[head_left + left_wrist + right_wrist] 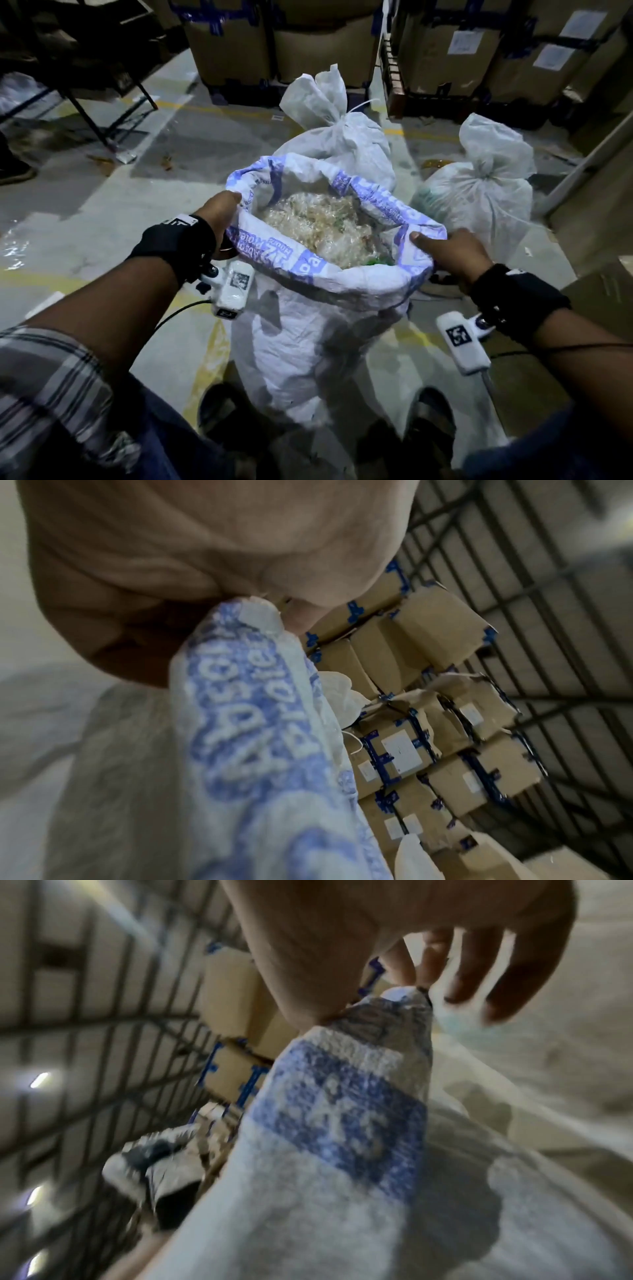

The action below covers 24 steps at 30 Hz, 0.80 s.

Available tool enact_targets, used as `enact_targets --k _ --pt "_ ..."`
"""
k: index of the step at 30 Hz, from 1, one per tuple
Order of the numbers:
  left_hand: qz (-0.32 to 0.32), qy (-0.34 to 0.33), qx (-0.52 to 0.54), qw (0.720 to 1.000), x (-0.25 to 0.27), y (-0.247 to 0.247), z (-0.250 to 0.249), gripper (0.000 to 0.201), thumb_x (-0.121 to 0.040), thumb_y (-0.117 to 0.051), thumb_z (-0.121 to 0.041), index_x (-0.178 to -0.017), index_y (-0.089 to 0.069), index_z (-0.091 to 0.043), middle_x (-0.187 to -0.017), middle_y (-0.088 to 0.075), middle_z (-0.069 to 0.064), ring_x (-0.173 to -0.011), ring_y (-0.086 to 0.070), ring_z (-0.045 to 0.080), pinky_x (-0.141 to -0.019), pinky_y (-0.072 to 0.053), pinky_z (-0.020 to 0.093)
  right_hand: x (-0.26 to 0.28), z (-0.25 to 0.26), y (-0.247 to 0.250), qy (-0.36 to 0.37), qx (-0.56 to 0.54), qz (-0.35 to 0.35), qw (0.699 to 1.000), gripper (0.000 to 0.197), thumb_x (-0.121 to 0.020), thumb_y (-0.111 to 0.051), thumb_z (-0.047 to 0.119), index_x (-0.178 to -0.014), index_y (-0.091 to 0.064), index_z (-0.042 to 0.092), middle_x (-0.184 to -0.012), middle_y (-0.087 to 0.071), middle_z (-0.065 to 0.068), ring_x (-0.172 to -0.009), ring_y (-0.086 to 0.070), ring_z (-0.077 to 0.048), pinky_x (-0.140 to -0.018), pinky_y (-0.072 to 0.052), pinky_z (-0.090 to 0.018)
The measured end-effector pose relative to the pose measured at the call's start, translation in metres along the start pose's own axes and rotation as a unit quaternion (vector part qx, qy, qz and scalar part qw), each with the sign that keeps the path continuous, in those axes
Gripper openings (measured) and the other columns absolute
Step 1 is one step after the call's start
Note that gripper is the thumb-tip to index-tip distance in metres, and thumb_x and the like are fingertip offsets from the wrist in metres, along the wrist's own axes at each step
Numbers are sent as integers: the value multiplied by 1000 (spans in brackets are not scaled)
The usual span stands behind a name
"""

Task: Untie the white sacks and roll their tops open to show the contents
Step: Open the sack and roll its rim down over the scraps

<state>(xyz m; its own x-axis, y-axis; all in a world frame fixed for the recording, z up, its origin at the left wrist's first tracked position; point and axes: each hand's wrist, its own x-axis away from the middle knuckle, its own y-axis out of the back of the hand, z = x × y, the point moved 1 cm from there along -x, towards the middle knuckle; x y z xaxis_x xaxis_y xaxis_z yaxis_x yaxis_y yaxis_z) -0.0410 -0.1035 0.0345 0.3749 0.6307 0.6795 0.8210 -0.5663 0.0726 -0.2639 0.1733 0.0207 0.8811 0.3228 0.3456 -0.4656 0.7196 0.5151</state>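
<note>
A white woven sack [318, 329] stands on the floor between my feet, its top open and turned outward so the blue print shows on the rim [291, 257]. Clear crumpled plastic scraps [322, 226] fill it. My left hand [219, 214] grips the rim's left side; in the left wrist view the fingers [192, 569] curl round the printed fold [246, 696]. My right hand [448, 250] pinches the rim's right side, thumb on top; in the right wrist view the fingers [411, 969] pinch a peak of cloth [369, 1053]. Two tied white sacks [342, 137] [479, 185] stand behind.
Stacked cardboard boxes with blue tape [318, 44] line the back on pallets, more at the right [513, 51]. A dark metal table frame [85, 102] stands at the far left. Grey concrete floor with yellow lines [102, 212] lies to the left.
</note>
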Motion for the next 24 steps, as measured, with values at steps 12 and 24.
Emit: enact_targets --k 12,24 --pt "-144 -127 -71 979 -27 45 -16 34 -105 -34 -12 -71 -38 -18 -89 -49 6 -66 -46 11 -70 -56 22 6 20 -8 -125 -507 209 827 45 -70 -46 -8 -113 -58 -9 -78 -65 -14 -81 -65 -18 -85 -55 -29" --pt "-69 -91 65 991 -27 38 -16 33 -108 -28 -21 -100 -59 -12 -118 -61 2 -135 -47 26 -93 -48 30 11 15 -10 308 122 -70 941 44 -89 -63 19 -130 -53 8 -126 -56 -13 -115 -54 -29 -106 -41 -43"
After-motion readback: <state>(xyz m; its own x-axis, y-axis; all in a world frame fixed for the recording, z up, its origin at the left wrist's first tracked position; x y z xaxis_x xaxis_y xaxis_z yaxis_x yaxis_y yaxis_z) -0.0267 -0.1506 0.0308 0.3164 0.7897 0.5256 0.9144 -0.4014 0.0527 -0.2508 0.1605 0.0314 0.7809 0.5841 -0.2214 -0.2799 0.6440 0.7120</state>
